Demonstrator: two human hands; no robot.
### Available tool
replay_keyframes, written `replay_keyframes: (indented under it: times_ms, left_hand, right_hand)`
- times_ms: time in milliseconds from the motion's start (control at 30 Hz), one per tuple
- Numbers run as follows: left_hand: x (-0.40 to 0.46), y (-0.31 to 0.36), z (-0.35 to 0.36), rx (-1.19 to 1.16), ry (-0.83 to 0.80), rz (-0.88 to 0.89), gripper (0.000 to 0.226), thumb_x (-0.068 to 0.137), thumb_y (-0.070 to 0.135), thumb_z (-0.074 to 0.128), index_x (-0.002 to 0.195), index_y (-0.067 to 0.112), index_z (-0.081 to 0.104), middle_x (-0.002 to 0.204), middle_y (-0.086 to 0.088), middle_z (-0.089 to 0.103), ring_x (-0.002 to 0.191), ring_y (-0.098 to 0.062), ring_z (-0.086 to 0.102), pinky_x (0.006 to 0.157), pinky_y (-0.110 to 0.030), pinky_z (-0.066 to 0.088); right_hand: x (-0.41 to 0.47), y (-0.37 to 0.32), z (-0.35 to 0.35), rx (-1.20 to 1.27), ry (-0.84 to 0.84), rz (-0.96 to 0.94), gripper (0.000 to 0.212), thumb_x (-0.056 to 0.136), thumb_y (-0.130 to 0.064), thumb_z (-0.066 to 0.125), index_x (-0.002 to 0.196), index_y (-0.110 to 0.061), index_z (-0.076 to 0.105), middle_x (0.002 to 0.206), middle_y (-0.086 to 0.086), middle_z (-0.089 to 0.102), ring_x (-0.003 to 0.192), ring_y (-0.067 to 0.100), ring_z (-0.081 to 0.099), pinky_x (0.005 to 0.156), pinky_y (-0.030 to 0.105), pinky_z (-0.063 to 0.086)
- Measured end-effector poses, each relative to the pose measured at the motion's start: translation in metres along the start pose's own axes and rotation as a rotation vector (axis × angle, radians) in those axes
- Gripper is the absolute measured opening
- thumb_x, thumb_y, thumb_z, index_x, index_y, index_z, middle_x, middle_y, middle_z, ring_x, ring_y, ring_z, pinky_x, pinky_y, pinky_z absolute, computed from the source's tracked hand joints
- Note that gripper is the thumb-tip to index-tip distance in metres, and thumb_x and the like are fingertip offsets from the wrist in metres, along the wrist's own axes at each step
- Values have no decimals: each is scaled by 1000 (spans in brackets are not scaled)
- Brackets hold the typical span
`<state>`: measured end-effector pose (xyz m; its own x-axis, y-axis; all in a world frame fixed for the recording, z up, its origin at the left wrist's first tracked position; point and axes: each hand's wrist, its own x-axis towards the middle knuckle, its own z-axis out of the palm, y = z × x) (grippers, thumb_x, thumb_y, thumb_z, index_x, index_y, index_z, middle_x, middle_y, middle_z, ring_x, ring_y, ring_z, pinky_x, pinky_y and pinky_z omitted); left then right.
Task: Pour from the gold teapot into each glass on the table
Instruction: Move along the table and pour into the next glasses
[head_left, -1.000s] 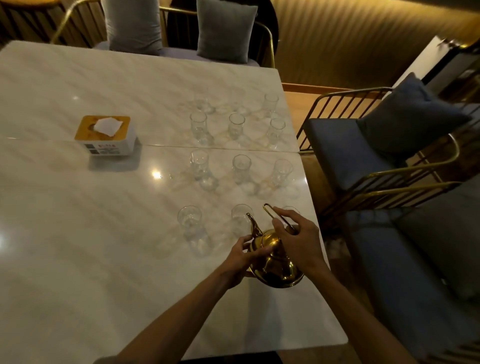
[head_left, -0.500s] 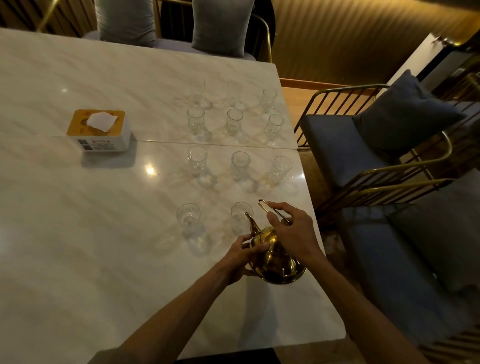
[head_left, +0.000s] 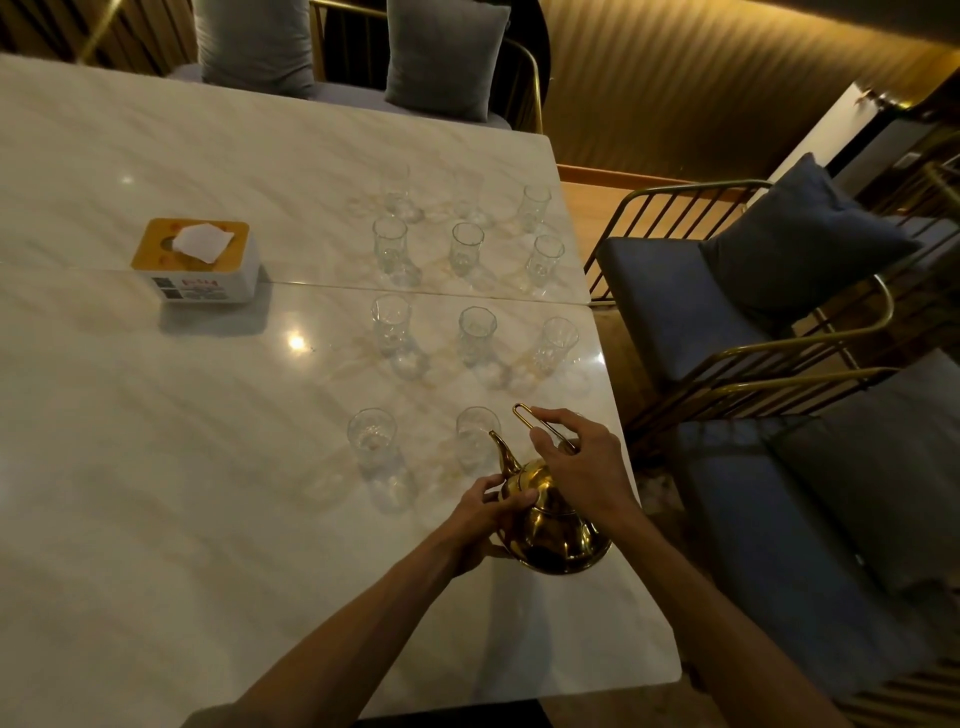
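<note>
The gold teapot (head_left: 551, 525) stands near the right front edge of the marble table (head_left: 156, 467), its spout pointing toward the nearest row of glasses. My right hand (head_left: 582, 467) grips the thin wire handle above the pot. My left hand (head_left: 485, 512) presses against the pot's lid and left side. Several clear glasses stand in rows beyond the pot: the closest ones are a glass (head_left: 475, 434) right at the spout tip and a glass (head_left: 372, 436) to its left. A third glass in that row is hidden behind my right hand.
A tissue box (head_left: 197, 267) with a wooden top sits at the left middle of the table. Chairs with blue cushions (head_left: 691, 312) stand close to the table's right edge, and grey cushions (head_left: 441, 57) line the far side.
Both hands and the teapot stay in nearly the same place. My head has shifted slightly, so the whole scene sits a little lower and to the left.
</note>
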<state>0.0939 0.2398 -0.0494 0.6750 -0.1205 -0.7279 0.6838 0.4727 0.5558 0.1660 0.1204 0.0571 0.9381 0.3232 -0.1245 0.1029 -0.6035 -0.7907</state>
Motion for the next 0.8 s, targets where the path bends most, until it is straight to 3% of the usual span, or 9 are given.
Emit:
replay_keyframes:
  times_ms: [100,234,334,534,668,801]
  left_hand:
    - [0,0,2,-8,0,-1,87,76,32,83,147,21,33,129,-5,52,105,-25,57,70,-44,55]
    - [1,-1,4,-9,4,-4,84,78,32,82,146,21,34,124,-4,54,102,-23,57,71,-44,55]
    - [2,-4,6,-20,13,-9,83,78,32,82,146,21,35,127,-5,53,103,-25,56,73,-45,55]
    - [2,-8,9,-43,11,-12,82,76,34,82,143,23,38,124,-3,53,96,-21,58,68,-43,56]
    - [1,-7,11,-46,15,-13,84,75,35,82,144,23,37,124,-3,52,96,-21,58,67,-43,56]
    - [1,-7,12,-54,16,-11,86,73,36,83,145,23,37,125,-4,52,101,-24,57,70,-45,56]
  right_hand:
    - [1,1,-1,-2,1,-3,31,97,-28,65,127,-30,67,126,-7,68,96,6,65,87,21,50]
    - [0,0,-1,-30,7,-6,30,97,-28,65,127,-32,66,103,-15,68,73,9,68,66,9,46]
    - [-1,1,-2,-41,1,2,30,97,-28,65,127,-31,67,86,-17,59,53,-2,51,60,8,39]
    - [0,2,-3,-65,-17,-23,32,97,-29,65,128,-30,67,111,-4,73,53,-12,56,65,14,46]
    - [1,3,-4,-79,-31,-6,32,97,-30,65,129,-31,66,94,-4,70,52,-11,55,61,9,43]
    - [0,3,-5,-71,-25,-3,32,97,-31,65,129,-32,66,87,-11,66,53,-3,50,67,20,48]
